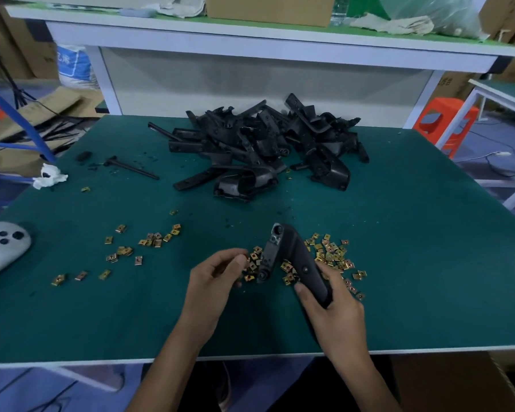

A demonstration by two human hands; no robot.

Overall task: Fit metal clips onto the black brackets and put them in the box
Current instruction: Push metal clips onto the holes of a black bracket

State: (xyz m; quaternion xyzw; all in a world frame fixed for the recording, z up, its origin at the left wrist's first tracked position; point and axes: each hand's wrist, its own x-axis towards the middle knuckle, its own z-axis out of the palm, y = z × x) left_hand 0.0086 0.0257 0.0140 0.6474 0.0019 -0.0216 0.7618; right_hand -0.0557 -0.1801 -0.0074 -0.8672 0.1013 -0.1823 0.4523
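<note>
On the big green table (399, 263) a pile of black brackets (259, 147) waits at the back, and near the front the right hand (330, 310) grips one bracket (289, 257) over the small gold clips (330, 255). The left hand (217, 281) is pinched just beside it, maybe on a clip; I cannot tell. This looks like the fitting step: next a clip must line up with the bracket and slide on.

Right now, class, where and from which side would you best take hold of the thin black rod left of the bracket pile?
Probably mid-shaft, from above, fingers across its width: the rod lies flat and alone on the mat, its shaft slim and bare there.
</note>
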